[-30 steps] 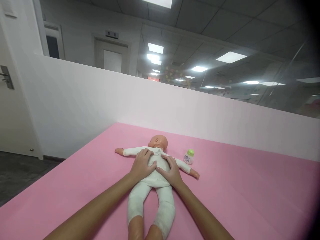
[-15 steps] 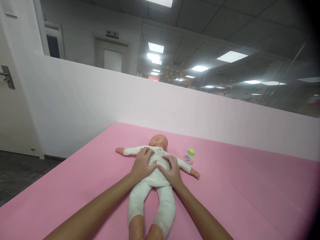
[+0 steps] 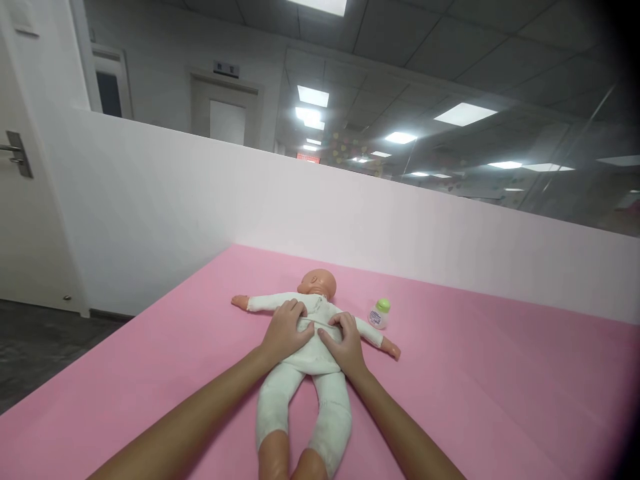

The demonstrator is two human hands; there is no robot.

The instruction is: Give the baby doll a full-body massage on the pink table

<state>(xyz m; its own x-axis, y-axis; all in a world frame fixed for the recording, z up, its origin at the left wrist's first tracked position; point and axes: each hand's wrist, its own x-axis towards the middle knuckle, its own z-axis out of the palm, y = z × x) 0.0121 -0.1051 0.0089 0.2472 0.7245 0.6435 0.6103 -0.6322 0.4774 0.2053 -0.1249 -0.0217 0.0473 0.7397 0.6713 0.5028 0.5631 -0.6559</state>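
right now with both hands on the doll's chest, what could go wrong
The small bottle stands close to the doll's outstretched arm; shifting the doll could knock it over. The left hand and right hand bunch the white suit, so the fabric might ride up or twist.

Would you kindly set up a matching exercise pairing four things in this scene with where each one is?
Things:
1. left hand
2. right hand
3. small bottle
4. doll

Places:
A. standing on the pink mat, beside the doll's outstretched arm
B. lying on its back along the pink mat, arms spread
C. resting on the doll's chest, on the side nearer the door
D. resting on the doll's chest, on the side nearer the bottle

Pairs: 1-C, 2-D, 3-A, 4-B
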